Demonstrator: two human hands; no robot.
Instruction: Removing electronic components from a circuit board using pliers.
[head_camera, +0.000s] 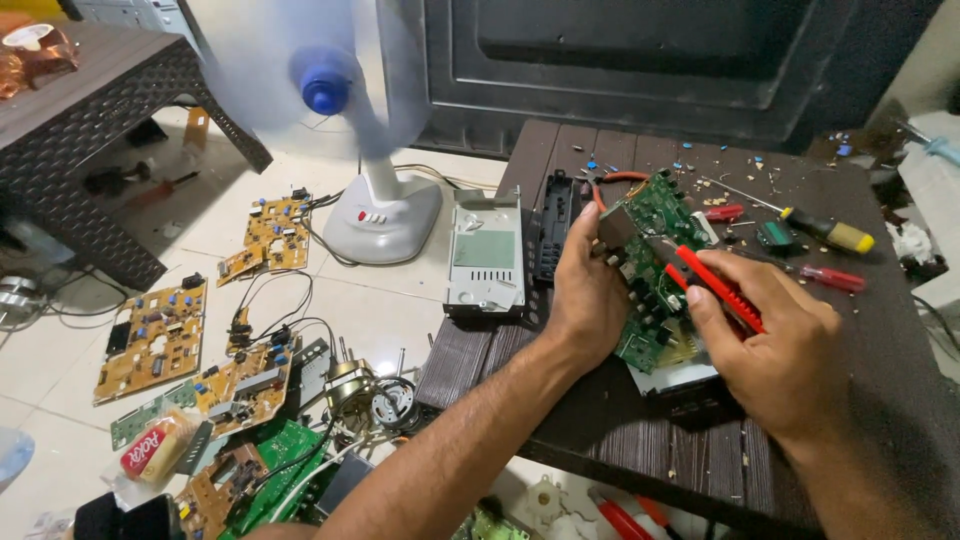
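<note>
From the head camera, a green circuit board (655, 265) stands tilted on its edge near the middle of the dark wooden table (600, 410), crowded with small components and silver parts, with a grey metal tray under its lower end. The left hand (585, 290) clasps the board's left edge, fingers curled around a dark block at its top corner. The right hand (775, 350) is closed around a red-handled tool (718, 288), whose tip lies against the board's face; what kind of tool it is I cannot tell, since the hand covers much of it.

Three screwdrivers lie on the table beyond the board: one with a yellow-and-black handle (825, 232) and two with small red handles (830, 278). On the tiled floor (390, 300) to the left lie about five tan circuit boards (150, 340), though the pile nearest the camera is too tangled to count surely. One white standing fan (375, 195) spins there.
</note>
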